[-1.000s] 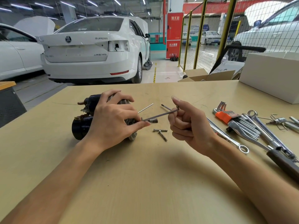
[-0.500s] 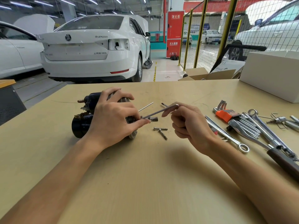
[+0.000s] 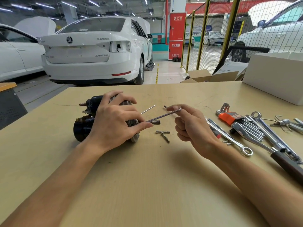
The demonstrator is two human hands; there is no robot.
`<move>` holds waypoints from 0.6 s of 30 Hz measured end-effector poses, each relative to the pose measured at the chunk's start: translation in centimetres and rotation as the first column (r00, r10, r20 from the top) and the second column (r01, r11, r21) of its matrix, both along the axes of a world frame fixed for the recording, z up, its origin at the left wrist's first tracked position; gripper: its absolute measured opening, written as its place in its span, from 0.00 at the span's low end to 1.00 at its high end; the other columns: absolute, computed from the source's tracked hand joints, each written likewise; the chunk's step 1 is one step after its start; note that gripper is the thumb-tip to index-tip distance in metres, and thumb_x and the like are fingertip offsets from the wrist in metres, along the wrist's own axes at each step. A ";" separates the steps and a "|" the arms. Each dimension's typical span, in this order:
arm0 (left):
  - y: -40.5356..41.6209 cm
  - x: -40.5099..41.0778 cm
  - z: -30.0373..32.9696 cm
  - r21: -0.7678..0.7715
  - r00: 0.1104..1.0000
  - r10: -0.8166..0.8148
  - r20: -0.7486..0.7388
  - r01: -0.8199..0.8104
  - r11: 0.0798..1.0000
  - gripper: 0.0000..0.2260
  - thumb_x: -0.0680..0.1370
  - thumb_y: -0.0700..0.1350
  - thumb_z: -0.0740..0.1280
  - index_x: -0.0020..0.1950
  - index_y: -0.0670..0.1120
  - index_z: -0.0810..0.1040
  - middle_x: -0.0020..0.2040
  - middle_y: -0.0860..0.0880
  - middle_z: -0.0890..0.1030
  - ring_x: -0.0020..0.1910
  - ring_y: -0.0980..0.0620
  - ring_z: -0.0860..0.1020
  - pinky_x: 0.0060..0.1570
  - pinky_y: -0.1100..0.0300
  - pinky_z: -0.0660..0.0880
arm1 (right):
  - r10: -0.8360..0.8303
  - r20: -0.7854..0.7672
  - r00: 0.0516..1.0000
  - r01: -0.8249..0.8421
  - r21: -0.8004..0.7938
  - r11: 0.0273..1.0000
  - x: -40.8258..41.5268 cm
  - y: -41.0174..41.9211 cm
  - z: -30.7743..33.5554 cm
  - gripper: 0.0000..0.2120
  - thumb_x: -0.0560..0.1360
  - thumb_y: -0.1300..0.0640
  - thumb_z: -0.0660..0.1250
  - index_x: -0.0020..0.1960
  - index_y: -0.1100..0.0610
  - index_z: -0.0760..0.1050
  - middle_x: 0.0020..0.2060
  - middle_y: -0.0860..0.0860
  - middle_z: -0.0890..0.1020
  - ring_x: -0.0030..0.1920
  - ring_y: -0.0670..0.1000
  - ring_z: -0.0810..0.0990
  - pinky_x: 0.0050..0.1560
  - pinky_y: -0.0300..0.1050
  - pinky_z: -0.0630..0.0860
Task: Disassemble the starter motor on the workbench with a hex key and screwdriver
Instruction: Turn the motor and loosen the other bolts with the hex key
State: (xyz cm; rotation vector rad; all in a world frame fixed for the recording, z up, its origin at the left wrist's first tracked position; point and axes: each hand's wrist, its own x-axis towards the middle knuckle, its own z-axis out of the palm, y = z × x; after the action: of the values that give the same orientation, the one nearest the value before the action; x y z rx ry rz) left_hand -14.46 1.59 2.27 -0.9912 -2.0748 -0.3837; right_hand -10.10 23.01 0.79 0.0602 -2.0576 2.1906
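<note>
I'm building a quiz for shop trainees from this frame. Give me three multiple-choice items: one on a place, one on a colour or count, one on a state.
1. Where do the loose bolts lie?
A. on the workbench between the hands
B. inside the white box
C. on the floor

2. What colour is the hex key set's holder?
A. blue
B. orange
C. green

3. What is the right hand doing?
A. resting flat
B. pinching the hex key
C. gripping a spanner

Key: 1 A, they rest on the bench by the starter motor. 2 B, it is orange. 3 B, thumb and forefinger pinch its bend, while the left hand holds the motor.
</note>
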 end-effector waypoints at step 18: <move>0.0 0.0 -0.1 -0.006 0.999 0.047 0.012 -0.047 0.999 0.14 0.71 0.62 0.72 0.37 0.52 0.86 0.41 0.54 0.84 0.55 0.49 0.79 0.64 0.49 0.65 | 0.288 -0.043 0.957 -0.291 -0.146 0.945 0.2 0.6 0.5 0.18 0.74 0.46 0.61 0.34 0.58 0.78 0.22 0.45 0.54 0.21 0.46 0.52 0.22 0.36 0.56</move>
State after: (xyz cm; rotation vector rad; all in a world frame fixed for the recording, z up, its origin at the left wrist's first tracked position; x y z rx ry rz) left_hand -14.47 1.58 2.15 -0.9440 -2.1075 -0.3607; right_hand -9.87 23.59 1.30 0.3925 -1.9714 2.4959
